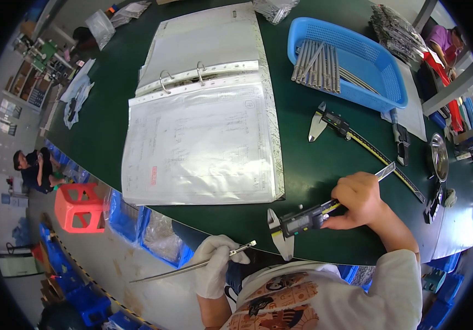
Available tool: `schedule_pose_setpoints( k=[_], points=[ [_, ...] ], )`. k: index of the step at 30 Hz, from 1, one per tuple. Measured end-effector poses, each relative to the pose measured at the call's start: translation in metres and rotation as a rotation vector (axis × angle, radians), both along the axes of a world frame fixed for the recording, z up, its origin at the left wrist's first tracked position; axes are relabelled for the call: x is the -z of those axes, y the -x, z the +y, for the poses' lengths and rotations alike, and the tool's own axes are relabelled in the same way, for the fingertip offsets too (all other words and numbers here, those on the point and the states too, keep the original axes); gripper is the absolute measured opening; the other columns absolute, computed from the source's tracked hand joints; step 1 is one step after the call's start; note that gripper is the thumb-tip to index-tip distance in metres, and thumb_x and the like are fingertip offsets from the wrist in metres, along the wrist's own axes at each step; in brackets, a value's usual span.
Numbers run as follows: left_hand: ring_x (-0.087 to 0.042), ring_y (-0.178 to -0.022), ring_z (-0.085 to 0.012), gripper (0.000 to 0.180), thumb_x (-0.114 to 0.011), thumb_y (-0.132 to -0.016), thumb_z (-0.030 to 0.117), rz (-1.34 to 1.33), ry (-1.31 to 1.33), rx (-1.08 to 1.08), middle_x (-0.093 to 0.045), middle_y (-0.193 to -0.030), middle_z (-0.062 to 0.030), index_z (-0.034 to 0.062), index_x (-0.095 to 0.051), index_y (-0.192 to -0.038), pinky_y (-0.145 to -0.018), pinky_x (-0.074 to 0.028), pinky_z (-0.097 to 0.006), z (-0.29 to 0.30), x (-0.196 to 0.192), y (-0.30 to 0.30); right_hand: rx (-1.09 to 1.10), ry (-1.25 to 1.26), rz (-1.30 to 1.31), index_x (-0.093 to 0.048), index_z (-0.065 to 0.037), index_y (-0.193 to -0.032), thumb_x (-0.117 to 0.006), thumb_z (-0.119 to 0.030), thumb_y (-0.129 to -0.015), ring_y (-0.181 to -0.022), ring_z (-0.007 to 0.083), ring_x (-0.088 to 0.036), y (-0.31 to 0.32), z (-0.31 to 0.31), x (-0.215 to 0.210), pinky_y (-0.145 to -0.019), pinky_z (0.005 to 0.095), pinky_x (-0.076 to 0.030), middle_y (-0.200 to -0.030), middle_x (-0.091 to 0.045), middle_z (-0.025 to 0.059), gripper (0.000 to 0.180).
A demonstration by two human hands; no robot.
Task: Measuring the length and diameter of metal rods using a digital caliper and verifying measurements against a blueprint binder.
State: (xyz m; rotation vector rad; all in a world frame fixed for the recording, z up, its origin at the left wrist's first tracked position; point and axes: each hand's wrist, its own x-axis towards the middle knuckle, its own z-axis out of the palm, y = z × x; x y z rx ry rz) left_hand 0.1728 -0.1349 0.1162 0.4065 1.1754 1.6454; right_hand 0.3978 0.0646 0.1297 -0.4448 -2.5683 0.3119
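Observation:
My left hand (212, 265), in a white glove, is closed around a slim metal rod (173, 273) near the table's front edge. The rod's slotted end points right, toward the caliper, and its thin end runs out to the left. In my bare right hand (358, 201) is a digital caliper (298, 222), gripped by its beam. Its jaws face the rod's end but stay apart from it. Beyond that hand lies a second digital caliper (352, 133) on the green table (302, 159).
An open ring binder (198, 146) with a drawing in a plastic sleeve covers the table's middle. At the far right, a blue basket (376, 63) holds several metal rods (319, 66). A micrometer (400, 140) and a metal bowl (438, 157) stand right. A red stool (79, 208) is left.

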Motion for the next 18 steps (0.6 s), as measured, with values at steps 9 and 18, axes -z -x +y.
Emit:
schedule_pose_setpoints(
  k=[9, 18],
  points=[
    [-0.061, -0.068, -0.0217, 0.009, -0.051, -0.085, 0.001, 0.044, 0.013, -0.005, -0.058, -0.078, -0.0150, -0.0065, -0.056, -0.081, -0.067, -0.052, -0.033, 0.005, 0.002, 0.000, -0.023, -0.099, -0.080, -0.058, -0.008, -0.075, -0.070, -0.042, -0.066, -0.041, 0.0183, -0.045, 0.001, -0.008, -0.008, -0.038, 0.0309, -0.033, -0.054, -0.041, 0.0014, 0.038],
    [-0.062, -0.067, -0.0198, 0.006, -0.052, -0.081, -0.008, 0.062, -0.056, -0.017, -0.058, -0.076, -0.0152, -0.0078, -0.058, -0.080, -0.065, -0.054, -0.031, 0.003, 0.003, 0.000, -0.156, -0.029, -0.046, -0.062, -0.006, -0.084, -0.065, -0.039, -0.072, -0.040, 0.0172, -0.044, 0.006, -0.013, -0.009, -0.038, 0.0305, -0.034, -0.055, -0.040, 0.0012, 0.035]
  ],
)
